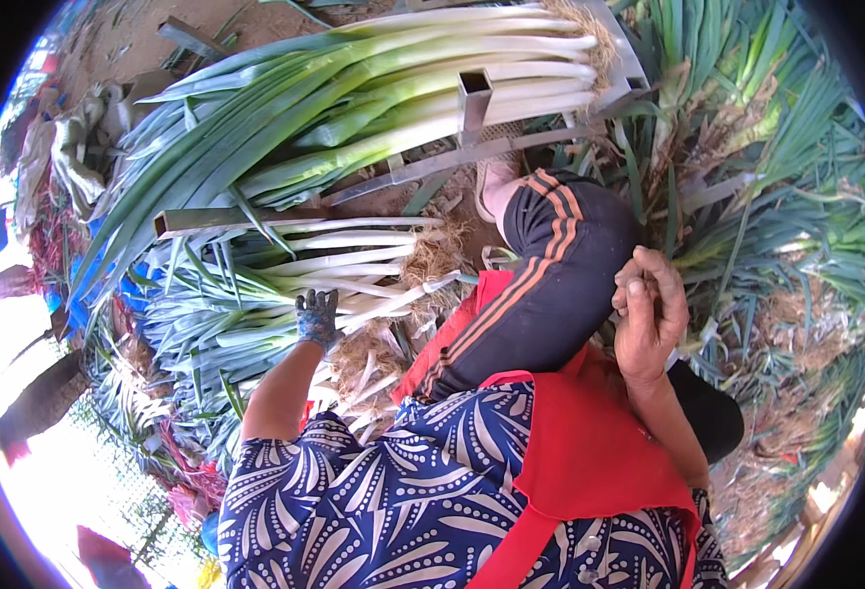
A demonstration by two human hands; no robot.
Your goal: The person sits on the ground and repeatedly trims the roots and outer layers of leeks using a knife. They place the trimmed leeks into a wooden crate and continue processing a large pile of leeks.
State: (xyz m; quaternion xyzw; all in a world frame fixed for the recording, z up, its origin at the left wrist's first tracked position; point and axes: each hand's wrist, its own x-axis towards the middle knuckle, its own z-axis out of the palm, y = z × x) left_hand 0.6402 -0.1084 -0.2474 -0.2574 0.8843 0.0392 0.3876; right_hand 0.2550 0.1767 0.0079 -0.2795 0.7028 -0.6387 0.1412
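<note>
While leeks (383, 306) lie left-to-right, their roots (436, 255) face right.

leeks (393, 88), 12 o'clock: white and green | trousers (575, 260): black, orange stripes | apron (594, 452): red | shirt (383, 501), 6 o'clock: blue, white leaf-pattern

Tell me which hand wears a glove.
The left hand, in a blue-grey glove at the lower leeks; the right hand, beside the striped trouser leg, shows bare skin.

Brown earth floor (123, 44) shows between ten and eleven o'clock; white daylight (45, 491) glares at eight o'clock, washing out detail there.
</note>
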